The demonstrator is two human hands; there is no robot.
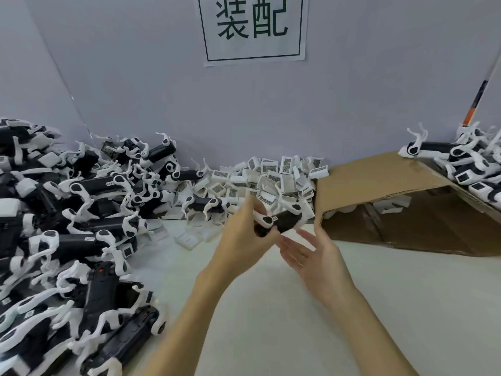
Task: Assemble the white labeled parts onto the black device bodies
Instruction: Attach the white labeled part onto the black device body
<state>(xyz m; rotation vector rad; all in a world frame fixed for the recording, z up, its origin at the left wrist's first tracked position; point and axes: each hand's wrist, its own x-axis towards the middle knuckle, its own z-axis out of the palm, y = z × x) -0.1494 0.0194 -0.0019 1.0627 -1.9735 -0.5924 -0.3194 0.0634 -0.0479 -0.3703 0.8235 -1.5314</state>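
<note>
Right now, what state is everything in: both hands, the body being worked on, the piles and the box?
left hand: grips the black device body, lifted off the table.
right hand: fingers straight, holding nothing, just below the body.
black device body: in the air, tilted, white legs attached.
white labeled parts: loose heap against the wall.
pile of device bodies: jumbled on the left.
cardboard box: open, on its side.

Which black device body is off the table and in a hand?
The black device body in front of the white-parts pile: the left hand grips it in the air; the others lie in heaps.
</note>
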